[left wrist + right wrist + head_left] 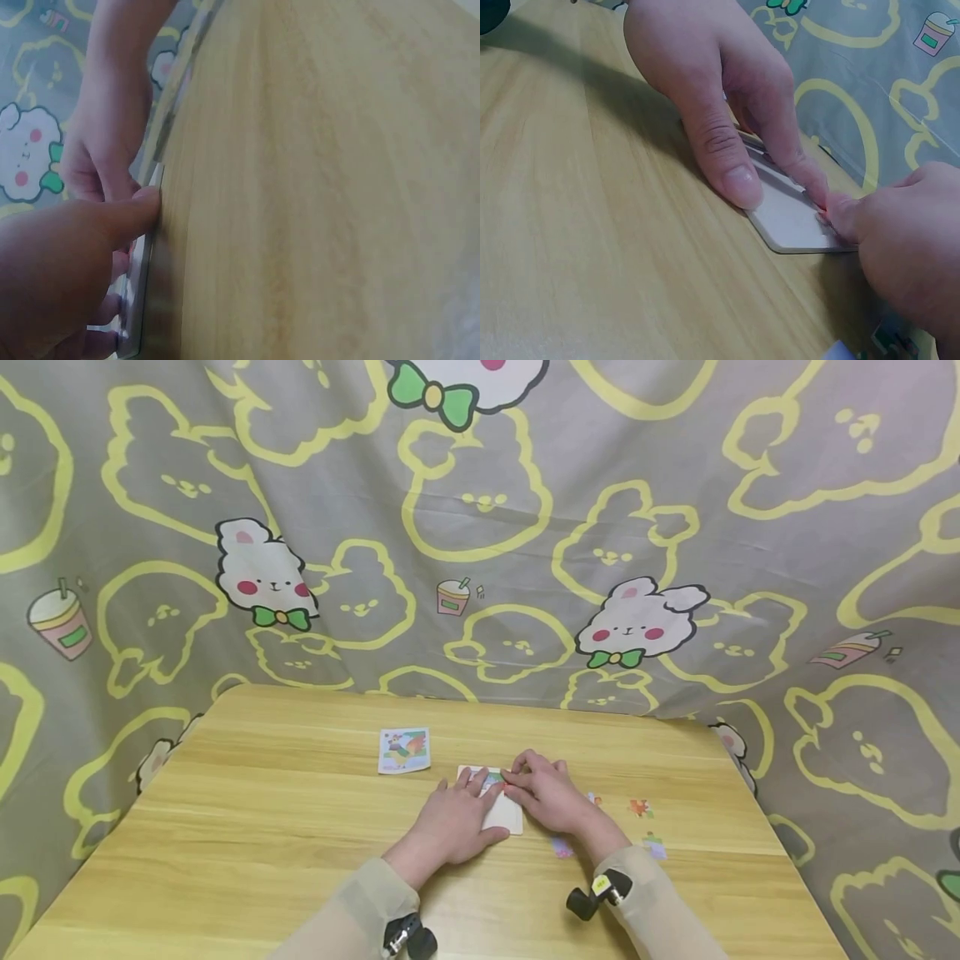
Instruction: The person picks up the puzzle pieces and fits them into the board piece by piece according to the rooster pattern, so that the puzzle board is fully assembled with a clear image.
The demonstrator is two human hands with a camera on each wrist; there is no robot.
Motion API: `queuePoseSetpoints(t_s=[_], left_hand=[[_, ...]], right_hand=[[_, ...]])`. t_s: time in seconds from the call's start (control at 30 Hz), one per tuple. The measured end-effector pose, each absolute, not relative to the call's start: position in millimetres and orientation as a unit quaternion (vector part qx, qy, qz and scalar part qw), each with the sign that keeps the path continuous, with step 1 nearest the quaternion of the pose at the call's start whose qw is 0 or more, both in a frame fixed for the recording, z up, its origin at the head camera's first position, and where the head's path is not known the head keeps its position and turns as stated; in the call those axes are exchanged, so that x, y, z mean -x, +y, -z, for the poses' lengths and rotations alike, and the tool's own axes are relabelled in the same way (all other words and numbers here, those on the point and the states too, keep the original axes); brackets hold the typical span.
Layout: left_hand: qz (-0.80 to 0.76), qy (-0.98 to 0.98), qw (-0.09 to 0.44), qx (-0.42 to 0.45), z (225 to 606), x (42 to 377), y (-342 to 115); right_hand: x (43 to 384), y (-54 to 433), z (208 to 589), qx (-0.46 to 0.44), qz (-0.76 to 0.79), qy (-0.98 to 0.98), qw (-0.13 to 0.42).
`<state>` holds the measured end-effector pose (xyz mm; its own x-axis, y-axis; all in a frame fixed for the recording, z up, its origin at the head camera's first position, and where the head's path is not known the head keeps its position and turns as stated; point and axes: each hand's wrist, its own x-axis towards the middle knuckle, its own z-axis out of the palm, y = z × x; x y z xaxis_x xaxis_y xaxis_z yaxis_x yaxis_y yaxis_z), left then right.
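Observation:
A white puzzle board point(505, 817) lies on the table, with colored picture pieces along its far part. My left hand point(456, 818) rests on it, fingers spread over the top and thumb at the near edge. In the left wrist view the left hand's thumb point(135, 214) touches the board's rim. My right hand point(551, 793) pinches a small puzzle piece point(506, 787) with a bit of orange showing, at the board's right side near the left index finger. Fingers of both hands point(900, 240) meet there in the right wrist view and hide most of the piece.
Several loose puzzle pieces point(641, 808) lie to the right of the board, partly behind the right forearm. A square picture card point(405, 750) with a colorful bird lies at the back left. A patterned curtain point(480, 527) hangs behind the wooden table point(247, 827).

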<state>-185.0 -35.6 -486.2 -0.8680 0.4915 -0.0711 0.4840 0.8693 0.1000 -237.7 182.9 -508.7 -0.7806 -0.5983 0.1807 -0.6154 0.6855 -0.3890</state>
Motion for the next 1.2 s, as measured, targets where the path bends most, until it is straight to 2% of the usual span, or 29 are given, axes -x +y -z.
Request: queuePoseSetpoints(t_s=[0.23, 0.63, 0.87, 1.0, 1.2], left_hand=[[-0.046, 0.963, 0.047, -0.261, 486, 187, -41], [-0.105, 0.953, 0.042, -0.282, 489, 192, -85], [-0.125, 0.948, 0.052, -0.289, 492, 194, -95], [-0.138, 0.947, 0.056, -0.286, 493, 193, -96], [-0.168, 0.944, 0.069, -0.275, 493, 193, -97]], right_hand=[[239, 182, 512, -0.316, -0.223, -0.922, 0.025], [238, 182, 510, -0.292, -0.225, -0.929, 0.013], [236, 181, 506, -0.293, -0.225, -0.929, 0.011], [237, 181, 505, -0.305, -0.243, -0.921, -0.001], [241, 195, 502, -0.284, -0.348, -0.893, -0.038]])
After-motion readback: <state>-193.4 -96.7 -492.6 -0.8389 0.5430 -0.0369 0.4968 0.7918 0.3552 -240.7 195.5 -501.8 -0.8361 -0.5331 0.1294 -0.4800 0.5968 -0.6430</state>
